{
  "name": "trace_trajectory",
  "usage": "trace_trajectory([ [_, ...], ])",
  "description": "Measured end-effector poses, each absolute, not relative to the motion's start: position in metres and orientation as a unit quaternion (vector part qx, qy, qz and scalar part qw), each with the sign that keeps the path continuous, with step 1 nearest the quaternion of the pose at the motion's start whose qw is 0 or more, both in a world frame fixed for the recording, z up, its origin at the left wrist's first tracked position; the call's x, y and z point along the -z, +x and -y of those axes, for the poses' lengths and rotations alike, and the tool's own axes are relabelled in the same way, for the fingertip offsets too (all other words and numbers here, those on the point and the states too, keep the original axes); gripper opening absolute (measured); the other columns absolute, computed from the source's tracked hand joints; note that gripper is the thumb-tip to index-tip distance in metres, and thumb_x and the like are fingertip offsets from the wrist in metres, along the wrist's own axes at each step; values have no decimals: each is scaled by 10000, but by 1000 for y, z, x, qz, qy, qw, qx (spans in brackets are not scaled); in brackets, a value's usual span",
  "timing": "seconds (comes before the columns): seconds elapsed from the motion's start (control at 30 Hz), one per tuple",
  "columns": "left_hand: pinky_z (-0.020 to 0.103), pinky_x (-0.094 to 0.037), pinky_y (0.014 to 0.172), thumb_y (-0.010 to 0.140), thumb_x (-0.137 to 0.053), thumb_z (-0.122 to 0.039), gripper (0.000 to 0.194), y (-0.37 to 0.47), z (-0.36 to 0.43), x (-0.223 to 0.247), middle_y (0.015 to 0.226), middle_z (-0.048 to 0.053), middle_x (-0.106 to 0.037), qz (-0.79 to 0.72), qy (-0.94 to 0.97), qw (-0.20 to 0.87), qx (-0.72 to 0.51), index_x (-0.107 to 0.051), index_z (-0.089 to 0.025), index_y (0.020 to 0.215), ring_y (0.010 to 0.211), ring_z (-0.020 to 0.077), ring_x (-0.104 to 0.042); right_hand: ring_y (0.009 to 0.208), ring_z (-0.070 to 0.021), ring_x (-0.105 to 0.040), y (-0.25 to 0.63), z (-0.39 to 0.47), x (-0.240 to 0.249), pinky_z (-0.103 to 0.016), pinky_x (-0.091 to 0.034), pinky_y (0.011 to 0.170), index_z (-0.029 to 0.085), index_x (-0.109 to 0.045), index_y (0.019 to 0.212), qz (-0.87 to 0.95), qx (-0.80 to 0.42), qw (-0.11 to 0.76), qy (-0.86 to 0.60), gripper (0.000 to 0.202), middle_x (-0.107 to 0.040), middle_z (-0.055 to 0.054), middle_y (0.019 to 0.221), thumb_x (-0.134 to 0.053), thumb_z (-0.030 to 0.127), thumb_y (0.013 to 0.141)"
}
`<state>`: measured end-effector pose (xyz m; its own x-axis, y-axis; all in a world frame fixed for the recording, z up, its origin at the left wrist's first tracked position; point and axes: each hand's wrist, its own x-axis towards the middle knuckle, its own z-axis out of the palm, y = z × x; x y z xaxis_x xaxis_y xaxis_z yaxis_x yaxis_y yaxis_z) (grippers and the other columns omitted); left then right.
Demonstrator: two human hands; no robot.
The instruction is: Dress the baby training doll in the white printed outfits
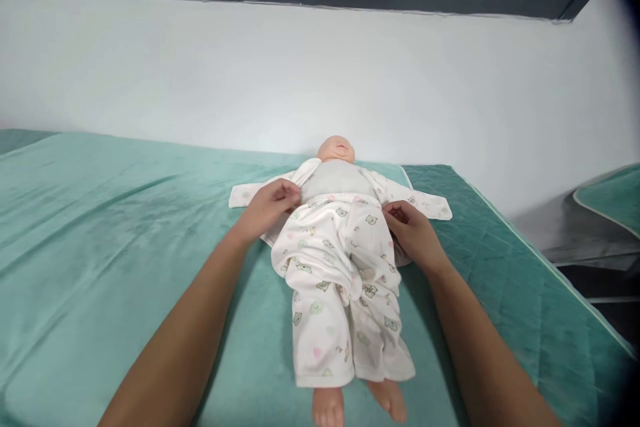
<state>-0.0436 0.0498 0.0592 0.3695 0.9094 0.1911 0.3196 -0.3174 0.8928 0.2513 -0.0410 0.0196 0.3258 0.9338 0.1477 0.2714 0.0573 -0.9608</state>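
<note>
Between left fingers and right fingers, trousers on doll; each curled narrow at waistband, cannot tell if gripping.

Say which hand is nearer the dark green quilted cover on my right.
Your right hand, beside the white printed cloth trousers, toward the cover; your left hand is at their opposite side.
</note>
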Motion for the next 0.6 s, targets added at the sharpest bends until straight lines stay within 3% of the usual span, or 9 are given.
trace_trajectory([
  [0.07,343,-485,880,859,-562,-366,208,-42,-56,-51,1064,56,-674,-495,704,274,-429,-634,-217,985,987,207,-620,779,-177,-604,251,37,-16,-289,-485,669,222,-636,918,487,-205,565,-634,278,-660,-25,854,-685,465,791],
  [0.13,359,-470,896,870,-546,-369,210,-42,-62,-43,1074,68,-665,-560,694,180,-415,-632,-215,984,1006,221,-612,893,-209,-620,254,32,-10,-334,-501,773,216,-638,966,491,-122,561,-656,274,-668,-55,945,-652,440,809],
  [0.3,355,-455,789,865,-542,-411,209,-44,-70,-33,1078,69,-628,-630,714,109,-287,-643,-229,836,962,240,-605,956,-264,-596,267,26,5,-412,-457,861,185,-646,993,530,-44,433,-728,319,-661,-117,1022,-592,445,817],
  [0.43,326,-426,734,837,-573,-432,247,-43,-66,-40,921,50,-618,-602,720,167,-301,-572,-210,729,841,207,-580,865,-236,-595,268,29,1,-365,-432,789,199,-647,1003,512,-56,415,-750,354,-679,-80,949,-583,507,840],
  [0.53,293,-392,637,839,-564,-516,331,-43,-59,-48,728,2,-567,-566,690,289,-346,-519,-213,713,694,167,-515,767,-209,-573,263,33,-6,-334,-395,722,205,-650,903,495,-68,426,-754,354,-678,-50,841,-566,546,859],
  [0.6,271,-383,585,800,-607,-562,373,-44,-56,-52,707,-7,-549,-545,640,386,-381,-509,-211,723,653,148,-488,729,-197,-549,260,36,-11,-325,-377,699,205,-635,827,492,-63,442,-747,358,-665,-41,792,-556,552,869],
])
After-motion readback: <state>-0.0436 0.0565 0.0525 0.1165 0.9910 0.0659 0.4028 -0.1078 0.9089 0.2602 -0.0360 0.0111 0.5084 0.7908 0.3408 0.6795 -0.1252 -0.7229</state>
